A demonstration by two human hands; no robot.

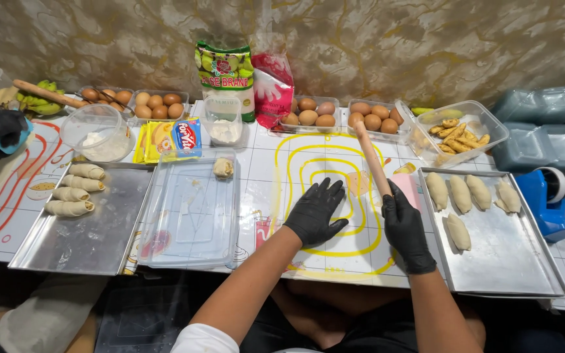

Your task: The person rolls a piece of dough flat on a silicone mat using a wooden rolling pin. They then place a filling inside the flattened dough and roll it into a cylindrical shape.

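A black-gloved left hand (314, 212) lies flat, fingers spread, on the white patterned worktop (308, 167), while the right hand (405, 225) grips a slanted wooden rolling pin (373, 159) beside a steel tray of shaped dough (495, 268).

Single head-worn view, looking steeply down, close over table (335, 163)

Bare mat (335, 167) between lidded box (191, 209), tray (524, 274).

Patterned table (308, 261), steel trays (498, 255) (two), egg cartons (308, 117)
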